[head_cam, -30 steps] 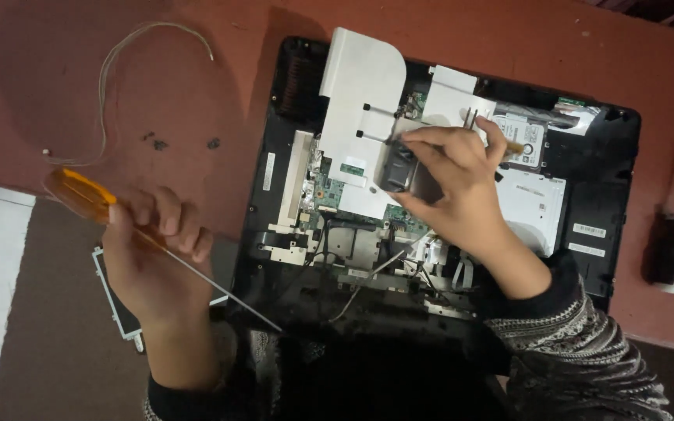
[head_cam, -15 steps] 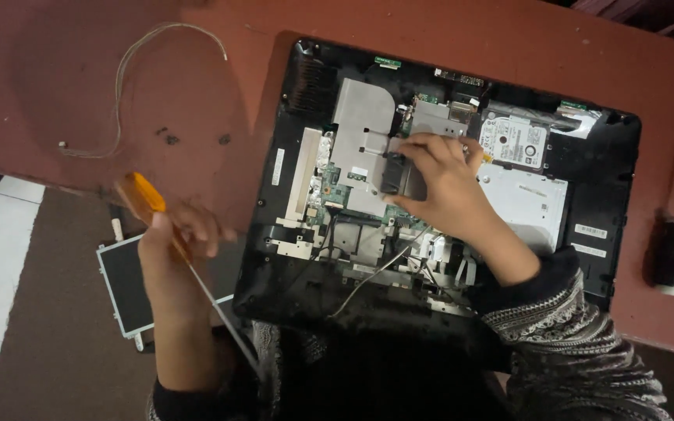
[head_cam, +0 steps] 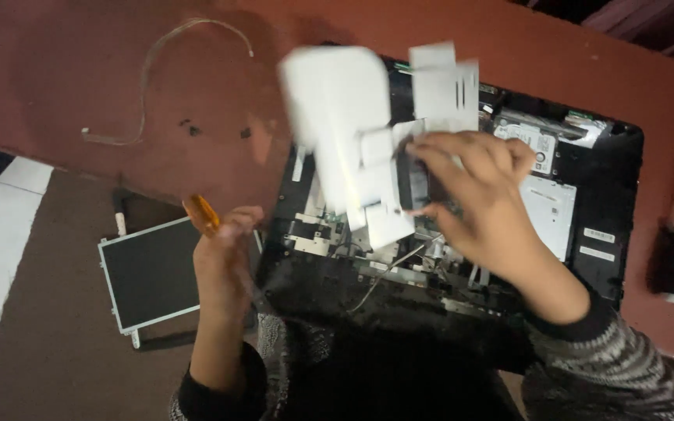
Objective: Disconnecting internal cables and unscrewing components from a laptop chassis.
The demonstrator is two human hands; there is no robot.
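A white plastic shroud (head_cam: 356,136), blurred, was lifted clear above the opened black computer chassis (head_cam: 594,257), tilted, with a slotted flap at its upper right and a dark fan block at its near edge. An orange-handled screwdriver (head_cam: 200,214) stood slanted just left of the chassis.

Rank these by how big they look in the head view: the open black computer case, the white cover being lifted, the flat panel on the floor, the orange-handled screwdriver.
1. black computer case
2. white cover, raised nearer the camera and blurred, so unsure
3. flat panel
4. orange-handled screwdriver, mostly hidden
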